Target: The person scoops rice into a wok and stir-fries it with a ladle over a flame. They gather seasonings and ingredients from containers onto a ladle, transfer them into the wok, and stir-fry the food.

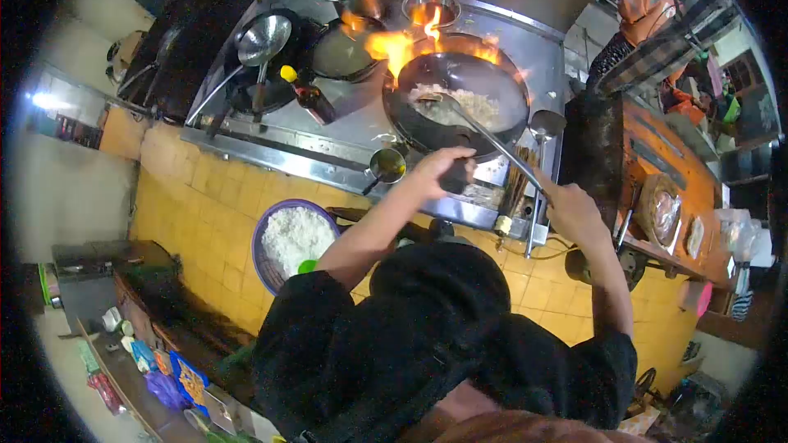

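A black wok (510, 125) sits over the burner with flames around its far rim. Pale, chopped food (472, 108) lies in it under some steam. My left hand (439, 174) is closed around the dark handle at the wok's near side. In my right hand (574, 212) is the end of the long handle of a metal cooking ladle (484, 130). The ladle's head rests in the food at the left part of the wok; its exact shape is partly hidden.
Left on the steel stove (353, 119) are a second pan (341, 53), a strainer (264, 39) and a yellow-capped bottle (314, 102). A small oil pan (386, 166) is near the front edge. A purple basin of white rice (297, 238) stands lower left. An orange worktable (657, 164) is right.
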Demonstrator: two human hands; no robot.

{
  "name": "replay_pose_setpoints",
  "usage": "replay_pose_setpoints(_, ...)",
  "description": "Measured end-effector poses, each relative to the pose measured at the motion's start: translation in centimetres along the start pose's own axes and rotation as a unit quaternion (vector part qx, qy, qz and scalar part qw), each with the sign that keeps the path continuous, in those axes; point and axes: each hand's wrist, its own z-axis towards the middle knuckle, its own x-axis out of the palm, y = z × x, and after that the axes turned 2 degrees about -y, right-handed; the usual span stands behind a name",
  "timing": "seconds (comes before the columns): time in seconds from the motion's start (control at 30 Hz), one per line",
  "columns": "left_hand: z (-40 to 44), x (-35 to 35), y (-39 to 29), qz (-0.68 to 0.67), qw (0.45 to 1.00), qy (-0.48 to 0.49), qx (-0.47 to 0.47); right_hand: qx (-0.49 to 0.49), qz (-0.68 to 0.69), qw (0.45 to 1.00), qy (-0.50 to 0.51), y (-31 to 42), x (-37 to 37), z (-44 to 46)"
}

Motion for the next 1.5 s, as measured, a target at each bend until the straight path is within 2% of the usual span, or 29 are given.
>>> replay_pose_setpoints(0.03, 1.3, -3.5, 0.5, 0.060, 0.995, -0.056, 0.050, -0.004, -0.007, 1.000, 0.000, 0.1, 0.3, -0.3)
replay_pose_setpoints(0.1, 3.5, -9.1, 3.6, 0.120, 0.990, -0.061, 0.049, 0.010, 0.012, 1.000, -0.025, 0.3, 1.9, -0.7)
replay_pose_setpoints(0.17, -1.8, -1.9, 7.7, 0.328, 0.930, -0.122, 0.113, 0.026, -0.009, 0.999, -0.038, 0.1, 3.6, 0.2)
replay_pose_setpoints(0.23, -5.7, 2.8, 8.9, 0.151, 0.980, -0.126, -0.012, 0.037, 0.036, 0.998, -0.039, 0.7, 4.5, -0.2)
replay_pose_setpoints(0.27, -6.0, 3.7, 7.8, 0.210, 0.969, -0.129, 0.000, 0.042, 0.045, 0.997, -0.043, 0.9, 4.8, -0.2)
replay_pose_setpoints(0.3, -3.6, 1.6, 6.3, 0.170, 0.978, -0.122, -0.024, 0.042, 0.037, 0.998, -0.039, 0.9, 5.3, -0.5)
replay_pose_setpoints(0.37, -0.1, -2.4, 2.7, 0.160, 0.978, -0.115, 0.062, 0.039, 0.016, 0.999, -0.033, 0.8, 6.1, -1.1)
replay_pose_setpoints(0.4, 0.2, -4.0, 3.8, 0.161, 0.978, -0.116, 0.059, 0.040, 0.019, 0.999, -0.031, 0.7, 7.6, -0.9)
replay_pose_setpoints(0.47, 0.4, -5.2, 5.8, 0.194, 0.965, -0.134, 0.115, 0.090, -0.029, 0.991, -0.092, -0.3, 9.9, 1.4)
replay_pose_setpoints(0.57, -5.6, 0.9, 7.9, 0.177, 0.975, -0.137, 0.007, 0.092, -0.009, 0.985, -0.148, -2.2, 7.1, 1.0)
replay_pose_setpoints(0.6, -3.8, -0.8, 7.4, 0.175, 0.975, -0.136, 0.012, 0.045, 0.013, 0.964, -0.260, -2.7, 6.9, 0.0)
replay_pose_setpoints(0.67, 0.4, -6.1, 6.7, 0.234, 0.956, -0.156, 0.081, 0.049, 0.088, 0.969, -0.226, -2.5, 4.6, -1.3)
replay_pose_setpoints(0.7, -1.6, -2.0, 4.0, 0.408, 0.875, -0.234, 0.118, 0.056, 0.163, 0.966, -0.192, -2.2, 4.1, -1.6)
replay_pose_setpoints(0.77, 4.3, -9.0, 4.1, 0.364, 0.888, -0.163, 0.227, 0.095, 0.208, 0.962, -0.150, -1.9, 6.8, 1.2)
replay_pose_setpoints(0.83, 7.4, -11.5, 4.1, 0.325, 0.905, -0.164, 0.219, 0.113, 0.267, 0.948, -0.132, -1.7, 13.0, 6.5)
replay_pose_setpoints(0.87, 8.3, -11.6, 3.8, 0.288, 0.920, -0.161, 0.213, 0.119, 0.386, 0.911, -0.086, -3.9, 20.5, 11.1)
replay_pose_setpoints(0.9, 8.6, -11.4, 3.7, 0.278, 0.921, -0.159, 0.221, 0.107, 0.383, 0.917, -0.030, -4.3, 22.7, 14.8)
replay_pose_setpoints(0.97, 8.8, -11.4, 3.9, 0.281, 0.919, -0.185, 0.203, 0.116, 0.370, 0.921, 0.013, -5.6, 19.4, 18.3)
replay_pose_setpoints(1.0, 8.9, -12.1, 3.9, 0.359, 0.885, -0.186, 0.232, 0.056, 0.374, 0.923, -0.076, -6.8, 16.2, 18.9)
replay_pose_setpoints(1.03, 9.0, -12.9, 4.2, 0.356, 0.885, -0.189, 0.235, -0.004, 0.379, 0.911, -0.166, -7.0, 12.8, 18.4)
replay_pose_setpoints(1.1, 8.7, -14.1, 5.3, 0.607, 0.664, -0.344, 0.270, 0.003, 0.681, 0.712, -0.169, -3.5, 1.6, 13.3)
replay_pose_setpoints(1.13, 8.3, -14.5, 5.9, 0.562, 0.711, -0.328, 0.266, -0.013, 0.676, 0.706, -0.209, -2.4, 0.2, 13.9)
replay_pose_setpoints(1.17, 8.1, -14.7, 6.0, 0.561, 0.710, -0.331, 0.269, -0.030, 0.670, 0.698, -0.251, -1.8, -1.1, 15.4)
replay_pose_setpoints(1.2, 7.7, -15.0, 6.6, 0.545, 0.725, -0.328, 0.264, -0.163, 0.482, 0.748, -0.426, -1.7, 0.0, 19.6)
replay_pose_setpoints(1.23, 7.4, -15.3, 7.3, 0.528, 0.742, -0.324, 0.257, -0.234, 0.443, 0.671, -0.547, 1.2, -1.3, 21.0)
replay_pose_setpoints(1.27, 6.7, -15.0, 7.7, 0.523, 0.745, -0.328, 0.252, -0.239, 0.568, 0.574, -0.538, 3.2, -1.9, 22.8)
replay_pose_setpoints(1.37, 4.0, -11.5, 6.6, 0.407, 0.835, -0.265, 0.257, -0.297, 0.628, 0.541, -0.474, 3.5, -7.2, 25.5)
replay_pose_setpoints(1.43, 5.4, -13.0, 5.9, 0.434, 0.820, -0.254, 0.274, -0.192, 0.719, 0.450, -0.494, 6.4, -11.5, 22.5)
replay_pose_setpoints(1.5, 4.7, -12.5, 6.8, 0.459, 0.803, -0.301, 0.232, -0.246, 0.695, 0.460, -0.495, 6.8, -9.3, 23.8)
